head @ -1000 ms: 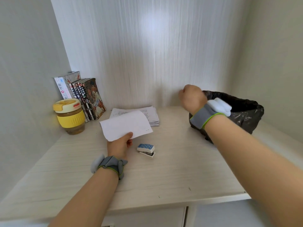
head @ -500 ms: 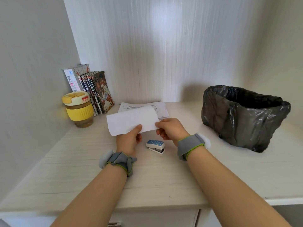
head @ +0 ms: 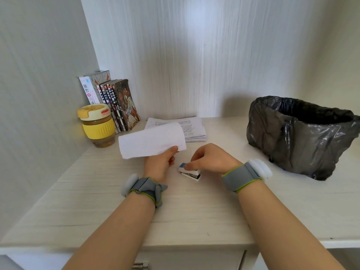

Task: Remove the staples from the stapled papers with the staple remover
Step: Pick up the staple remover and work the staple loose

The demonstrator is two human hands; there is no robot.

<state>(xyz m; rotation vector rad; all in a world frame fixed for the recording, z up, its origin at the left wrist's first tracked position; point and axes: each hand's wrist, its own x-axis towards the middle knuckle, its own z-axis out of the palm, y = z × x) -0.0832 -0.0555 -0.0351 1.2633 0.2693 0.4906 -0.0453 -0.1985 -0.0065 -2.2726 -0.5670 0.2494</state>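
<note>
The left hand (head: 158, 162) pinches a bent white stapled paper bundle (head: 152, 142) – the right hand (head: 211, 158) grips the little blue-topped white staple remover (head: 190, 172) mid-worktop (head: 194, 211).

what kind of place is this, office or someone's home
Probably a home desk nook or study corner, though I cannot be sure: a pale wooden desk set against walls, a row of comic books, a yellow-lidded cup and a bag-lined bin.

Right hand (head: 211, 159) now on staple remover (head: 190, 172)
</note>
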